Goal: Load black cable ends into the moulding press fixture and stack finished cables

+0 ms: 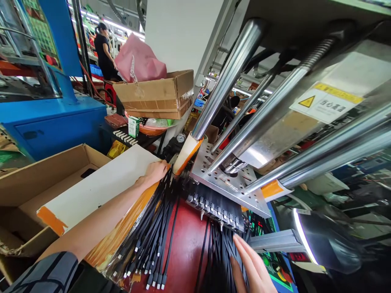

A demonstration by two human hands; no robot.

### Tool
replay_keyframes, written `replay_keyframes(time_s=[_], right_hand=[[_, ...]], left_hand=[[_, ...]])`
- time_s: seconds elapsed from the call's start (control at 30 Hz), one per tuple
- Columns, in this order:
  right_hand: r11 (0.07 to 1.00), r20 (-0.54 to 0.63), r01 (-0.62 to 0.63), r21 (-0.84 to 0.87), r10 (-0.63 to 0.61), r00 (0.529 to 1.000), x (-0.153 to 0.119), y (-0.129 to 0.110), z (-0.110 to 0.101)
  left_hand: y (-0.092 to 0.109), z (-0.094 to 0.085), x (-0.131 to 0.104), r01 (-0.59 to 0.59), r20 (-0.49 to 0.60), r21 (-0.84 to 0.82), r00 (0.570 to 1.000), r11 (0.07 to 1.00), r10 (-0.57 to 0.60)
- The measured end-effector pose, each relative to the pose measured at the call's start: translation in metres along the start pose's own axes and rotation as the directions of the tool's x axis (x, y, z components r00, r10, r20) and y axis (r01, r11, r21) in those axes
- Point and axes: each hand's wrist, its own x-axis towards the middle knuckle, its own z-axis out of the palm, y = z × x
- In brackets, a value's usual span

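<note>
My left hand (157,171) reaches over a white board, its fingers curled at the far end of a bundle of black USB cables (159,228). What those fingers hold, if anything, is hidden. My right hand (253,266) is low on the right, fingers extended and apart from the thumb, beside a second bunch of black cables (221,252). Just beyond it, a row of cable connectors (215,207) sits in a metal mould (210,213) under the press's drilled steel plate (220,179). The cables lie over a red work surface (186,244).
Steel press columns (229,77) rise close in front and to the right. The white board (106,183) lies beside an open cardboard box (45,175). A lamp (324,240) stands at right. Behind are another box (155,93), a blue machine (51,126) and a person (104,53).
</note>
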Motion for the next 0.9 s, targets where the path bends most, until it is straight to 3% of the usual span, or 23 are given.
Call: replay_keyframes(time_s=[0.13,0.33,0.67,0.9], right_hand=[[0.981,-0.051,-0.009,-0.191,-0.001,0.999,0.029,0.007,0.030],[0.962,-0.088,-0.066,-0.267,0.044,0.995,0.033,0.000,0.062],[0.944,-0.054,-0.094,-0.317,0.081,0.995,0.035,0.001,0.053],[0.912,0.004,0.035,-0.409,-0.037,0.999,0.046,0.005,0.039]], left_hand=[[-0.001,0.000,0.000,-0.008,0.004,-0.009,1.000,1.000,0.008],[-0.001,0.000,0.000,-0.004,0.000,-0.012,1.000,1.000,0.004],[-0.002,0.000,-0.001,-0.019,0.009,-0.010,1.000,1.000,0.019],[-0.003,0.001,0.000,-0.017,0.018,-0.035,1.000,0.999,0.018]])
